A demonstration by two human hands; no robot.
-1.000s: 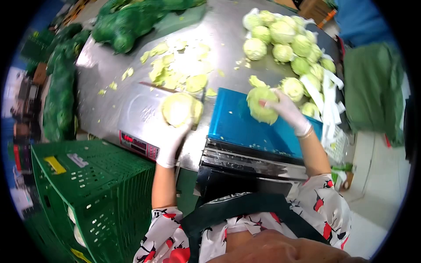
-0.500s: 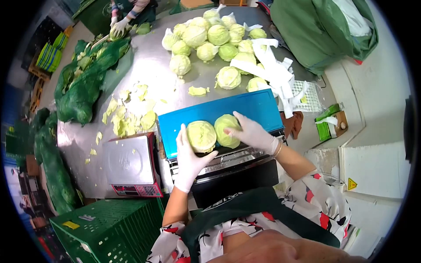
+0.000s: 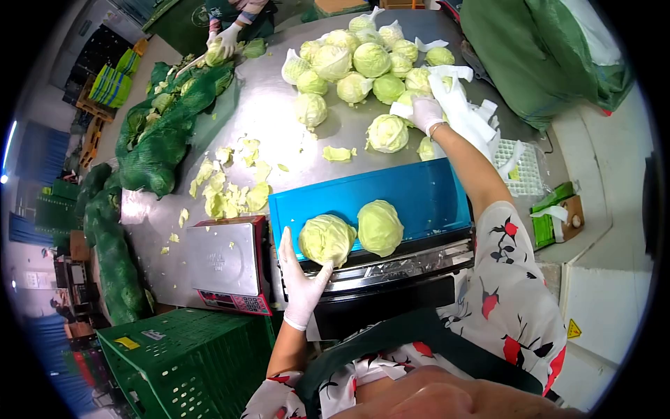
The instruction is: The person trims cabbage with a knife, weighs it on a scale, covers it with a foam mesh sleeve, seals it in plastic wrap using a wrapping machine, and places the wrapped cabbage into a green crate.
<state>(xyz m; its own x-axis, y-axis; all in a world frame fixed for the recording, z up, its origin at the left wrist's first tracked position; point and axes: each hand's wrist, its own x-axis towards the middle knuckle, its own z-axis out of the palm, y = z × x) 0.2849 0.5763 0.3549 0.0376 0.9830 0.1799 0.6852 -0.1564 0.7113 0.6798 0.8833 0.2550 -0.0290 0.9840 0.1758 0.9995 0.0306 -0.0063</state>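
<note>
My gloved left hand (image 3: 303,283) is cupped round the near left side of a pale green cabbage (image 3: 326,239), its thumb against the lower edge. That cabbage sits at the left end of a blue tray (image 3: 433,192). A second cabbage (image 3: 380,228) lies on the tray just to its right, with no hand on it. Stretched across the table, my gloved right hand (image 3: 426,114) is closed over a white strip (image 3: 400,109) among the heaped white strips. Its fingertips are partly hidden. Right by that hand lies a loose cabbage (image 3: 388,133).
Several cabbages (image 3: 331,63), some in white wrapping, are piled beyond the tray. Trimmed leaves (image 3: 227,199) and a scale (image 3: 223,258) are on the left. Green net sacks (image 3: 150,157) line the far-left edge. A co-worker's gloved hands (image 3: 225,40) handle a cabbage there. A green crate (image 3: 188,363) stands below.
My right hand has left the right cabbage and reached forward to the white strips. My left hand and its cabbage have shifted slightly left and nearer me. The view has moved a little.
</note>
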